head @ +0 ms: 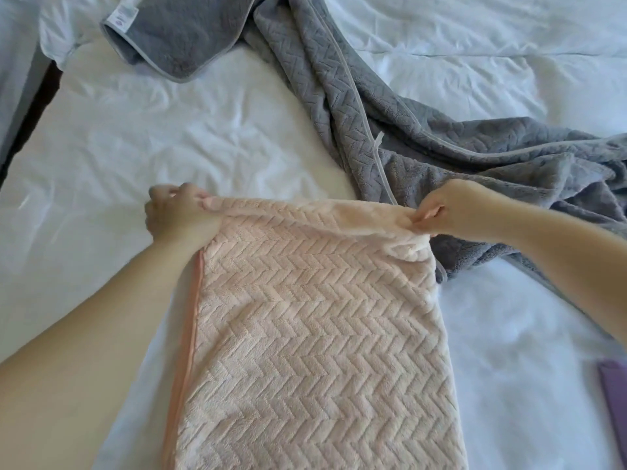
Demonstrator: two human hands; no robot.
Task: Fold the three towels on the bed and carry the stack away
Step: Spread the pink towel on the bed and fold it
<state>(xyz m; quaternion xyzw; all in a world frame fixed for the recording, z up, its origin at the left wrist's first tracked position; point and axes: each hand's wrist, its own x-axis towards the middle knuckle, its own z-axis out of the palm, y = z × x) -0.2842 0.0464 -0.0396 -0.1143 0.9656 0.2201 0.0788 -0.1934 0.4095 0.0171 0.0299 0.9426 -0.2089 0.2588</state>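
The pink towel (312,334) is lying on the white bed sheet (135,137), in the near middle of the view, with its zigzag pattern facing up. It is looking doubled, with a smooth pink trim running along its left side. Both hands are holding its far edge, which is bunching up a little between them.

The left hand (179,215) is gripping the far left corner, with the fingers curling around the fabric. The right hand (454,212) is pinching the far right corner between the thumb and the fingers. The 2 bare forearms are reaching in from the near corners of the view.

A big grey towel (390,130) is lying crumpled behind and to the right of the pink one, and it is touching the pink towel's right side under the right hand. Another grey fold (176,39) with a white label (124,15) is lying at the far left. I cannot tell if this fold is a separate towel.

A purple thing (615,401) is showing at the right edge, mostly cut off. A dark bed frame (34,110) is showing at the left edge.
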